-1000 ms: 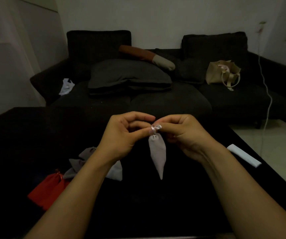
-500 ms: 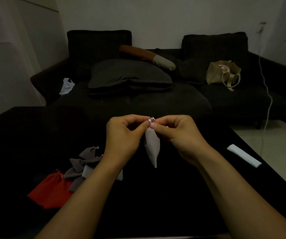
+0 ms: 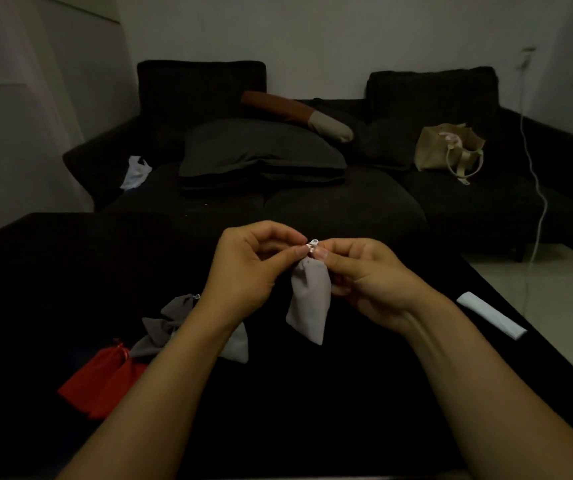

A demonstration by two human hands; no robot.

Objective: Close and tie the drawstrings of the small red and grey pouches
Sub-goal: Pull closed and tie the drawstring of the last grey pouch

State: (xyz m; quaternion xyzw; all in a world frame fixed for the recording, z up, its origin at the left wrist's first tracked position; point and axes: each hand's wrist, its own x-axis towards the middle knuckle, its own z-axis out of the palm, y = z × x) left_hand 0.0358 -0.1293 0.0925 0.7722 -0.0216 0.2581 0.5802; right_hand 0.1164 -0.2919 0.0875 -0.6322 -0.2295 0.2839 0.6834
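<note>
A small grey pouch (image 3: 309, 303) hangs in the air above the black table (image 3: 312, 410), its gathered neck held up between my two hands. My left hand (image 3: 247, 271) pinches the pale drawstring (image 3: 312, 244) at the pouch's top from the left. My right hand (image 3: 371, 278) pinches the same string from the right, fingertips touching those of the left. Several grey pouches (image 3: 174, 323) lie heaped on the table at the left, partly hidden behind my left forearm. Red pouches (image 3: 101, 379) lie just in front of that heap.
A folded white cloth (image 3: 491, 315) lies near the table's right edge. Behind the table stands a dark sofa (image 3: 278, 202) with cushions, a beige bag (image 3: 447, 150) and a white plastic bag (image 3: 136, 171). A white cable (image 3: 537, 188) hangs down the right wall.
Both hands have lifted slightly with the pouch, and the pouch has turned, showing a broader face. The fingertips stay together on the string at its neck.
</note>
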